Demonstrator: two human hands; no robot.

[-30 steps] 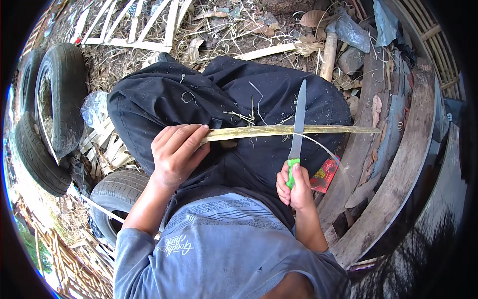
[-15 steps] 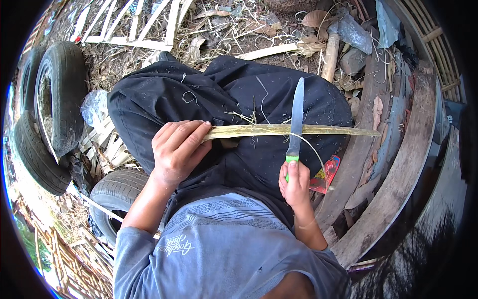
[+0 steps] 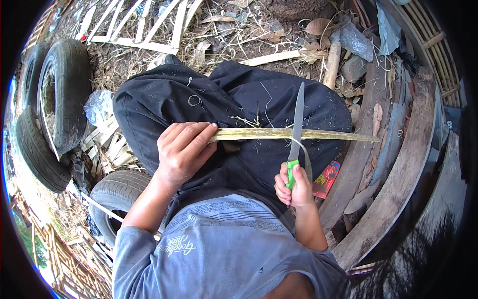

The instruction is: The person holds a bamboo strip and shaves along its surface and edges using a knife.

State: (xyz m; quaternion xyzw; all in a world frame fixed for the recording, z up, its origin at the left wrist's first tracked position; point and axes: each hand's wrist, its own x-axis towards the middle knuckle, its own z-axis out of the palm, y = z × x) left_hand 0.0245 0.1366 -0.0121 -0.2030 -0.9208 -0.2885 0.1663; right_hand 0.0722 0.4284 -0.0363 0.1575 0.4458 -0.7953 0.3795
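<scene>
My left hand is closed around the left end of a pale yellow-green bamboo strip. The strip lies crosswise over my lap, its thin right end reaching past my knee. In my right hand is a knife with a green handle, fingers wrapped round it. The long blade points away from me and crosses the strip right of its middle. A thin curled shaving bends from the strip near the blade toward my right hand. Small fibres lie on my dark trousers.
Old tyres stand at the left, another tyre beside my left forearm. Wooden planks curve along the right, with a red packet next to them. Ahead lie a slatted frame, shavings, leaves and a plastic bag.
My right hand and the knife have shifted slightly toward me, and the blade has turned a little. The shaving now hangs closer to my right hand. My left hand keeps its hold.
</scene>
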